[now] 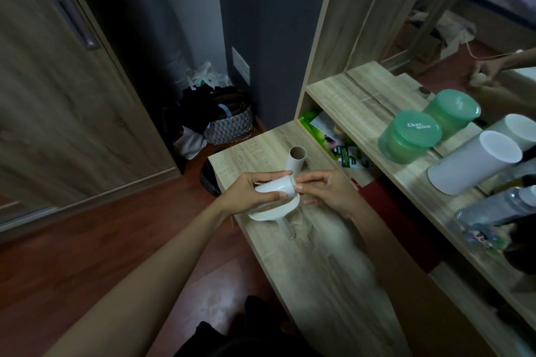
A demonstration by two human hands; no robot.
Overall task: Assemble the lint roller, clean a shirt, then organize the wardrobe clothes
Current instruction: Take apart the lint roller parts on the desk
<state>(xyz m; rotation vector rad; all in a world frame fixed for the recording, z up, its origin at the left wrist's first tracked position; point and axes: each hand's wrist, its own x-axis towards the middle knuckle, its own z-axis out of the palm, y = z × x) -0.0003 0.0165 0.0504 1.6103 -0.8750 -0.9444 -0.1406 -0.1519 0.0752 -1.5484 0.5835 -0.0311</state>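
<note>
My left hand [249, 193] grips a white lint roll [275, 187] sideways above the wooden desk [319, 255]. At the roll's right end, the fingertips of my right hand [324, 191] pinch its edge. Under both hands the white lint roller handle [282, 209] lies on the desk, its clear tip pointing toward me. Just behind the hands stands an empty cardboard tube [295, 159], upright. No shirt is visible.
A wooden wardrobe door [58, 90] fills the left. A patterned bag [229, 124] stuffed with dark clothes sits on the floor by the wall. The shelf at right holds a green jar [409, 136], a white cylinder [475, 165] and bottles before a mirror [464, 9].
</note>
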